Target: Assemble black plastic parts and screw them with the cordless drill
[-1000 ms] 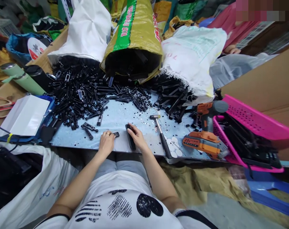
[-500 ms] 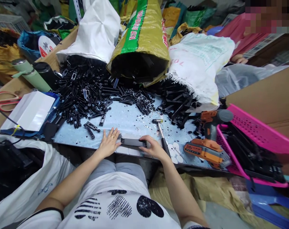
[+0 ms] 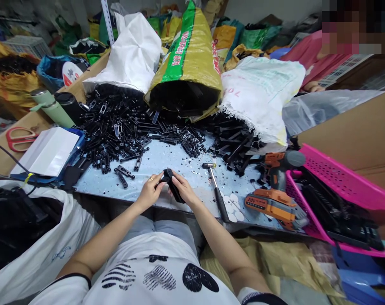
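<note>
Above the table's front edge, a long black plastic part (image 3: 176,191) is tilted up between my two hands. My right hand (image 3: 183,188) is closed around its side. My left hand (image 3: 151,189) pinches at its upper end, where a small dark piece shows by the fingertips; I cannot tell whether that piece is joined to the long part. A hammer (image 3: 215,188) with a black handle lies to the right of my hands. Loose black parts (image 3: 124,173) lie on the blue tabletop (image 3: 162,156) beyond my left hand.
Black parts spill from a white sack (image 3: 130,51), a yellow-green sack (image 3: 192,59) and another white sack (image 3: 262,97). At right are an orange cordless drill (image 3: 275,190) and a pink basket (image 3: 338,182). Scissors (image 3: 20,139) and a green bottle (image 3: 52,108) stand left. A person in red (image 3: 332,63) is behind.
The long black part was lying flat at the table edge under both hands; now it is lifted and turned upward. My left hand has gone from spread flat to pinching at its end.
</note>
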